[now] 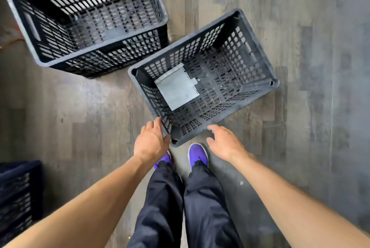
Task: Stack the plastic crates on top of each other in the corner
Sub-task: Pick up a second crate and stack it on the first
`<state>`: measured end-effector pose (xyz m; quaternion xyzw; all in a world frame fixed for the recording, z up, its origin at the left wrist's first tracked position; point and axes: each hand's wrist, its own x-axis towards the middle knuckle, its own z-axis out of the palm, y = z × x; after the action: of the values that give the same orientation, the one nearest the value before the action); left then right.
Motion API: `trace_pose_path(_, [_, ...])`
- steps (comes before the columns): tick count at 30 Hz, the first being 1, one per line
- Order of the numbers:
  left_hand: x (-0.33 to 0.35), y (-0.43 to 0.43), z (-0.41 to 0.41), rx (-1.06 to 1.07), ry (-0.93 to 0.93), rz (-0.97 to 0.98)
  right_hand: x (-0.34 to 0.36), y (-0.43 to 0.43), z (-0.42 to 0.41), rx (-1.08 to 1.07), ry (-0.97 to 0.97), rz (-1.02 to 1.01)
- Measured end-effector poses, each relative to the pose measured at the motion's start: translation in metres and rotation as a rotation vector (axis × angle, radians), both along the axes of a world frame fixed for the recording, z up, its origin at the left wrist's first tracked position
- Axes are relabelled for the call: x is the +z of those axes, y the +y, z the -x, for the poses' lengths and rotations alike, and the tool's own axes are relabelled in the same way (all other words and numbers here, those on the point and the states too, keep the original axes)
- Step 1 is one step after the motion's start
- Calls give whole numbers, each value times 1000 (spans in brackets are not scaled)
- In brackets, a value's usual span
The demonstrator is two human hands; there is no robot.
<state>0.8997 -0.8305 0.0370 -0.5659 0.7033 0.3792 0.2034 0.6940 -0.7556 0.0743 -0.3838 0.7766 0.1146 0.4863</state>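
The near crate (254,47) stands on the floor (80,107) by the person's feet (198,153), with the left hand (151,139) and the right hand (224,141) loose and empty beside its near corner; it looks stiff and light, best gripped at opposite rims.

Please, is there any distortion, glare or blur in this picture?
Head view: wide-angle distortion bows the rim of the far crate and stretches the forearms; a pale sheen lies on the floor beside the near crate; no strong blur.
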Motion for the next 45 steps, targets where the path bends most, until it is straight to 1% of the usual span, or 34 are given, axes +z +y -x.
trace_pose_path(3, [-10, -6, 4, 117, -7, -61, -8, 1, 0, -103, -16, -32])
trace_pose_path(8, [-40, -13, 8, 191, -114, -102, -39, 0, -2, -180, -9, -101])
trace_pose_path(10, [-59, -15, 11, 219, -127, -106, -55, -5, -9, -232, 14, -97])
trace_pose_path(13, [-83, -16, 14, 268, -107, -75, -76, -14, -23, -399, 151, -17])
trace_pose_path(15, [-93, -13, 14, 282, -104, -46, -88, -15, -30, -499, 223, -5])
trace_pose_path(18, [-97, -7, 14, 278, -89, -14, -99, -11, -34, -609, 230, -3])
trace_pose_path(21, [-99, -6, 13, 333, -42, -26, -102, -9, -35, -713, 207, 6])
trace_pose_path(23, [-100, -6, 13, 352, -32, -21, -105, -10, -35, -749, 210, 8])
trace_pose_path(27, [-98, -5, 14, 362, -46, -1, -107, -9, -33, -746, 245, 2])
trace_pose_path(30, [-99, -10, 14, 453, -23, -42, -120, -6, -32, -840, 182, 9])
trace_pose_path(33, [-104, -17, 12, 576, -19, -107, -145, -2, -29, -994, 30, 21])
trace_pose_path(36, [-113, -22, 11, 755, 86, -197, -143, -11, -32, -1282, -173, 57])
trace_pose_path(37, [-118, -23, 11, 831, 131, -249, -148, -11, -31, -1358, -206, 65])
trace_pose_path(39, [-130, -21, 11, 966, 213, -315, -156, -10, -29, -1459, -229, 49])
trace_pose_path(41, [-133, -19, 16, 1063, 271, -328, -160, -11, -31, -1515, -247, 32])
trace_pose_path(45, [-123, -17, 27, 1167, 344, -316, -160, -14, -32, -1630, -331, 20])
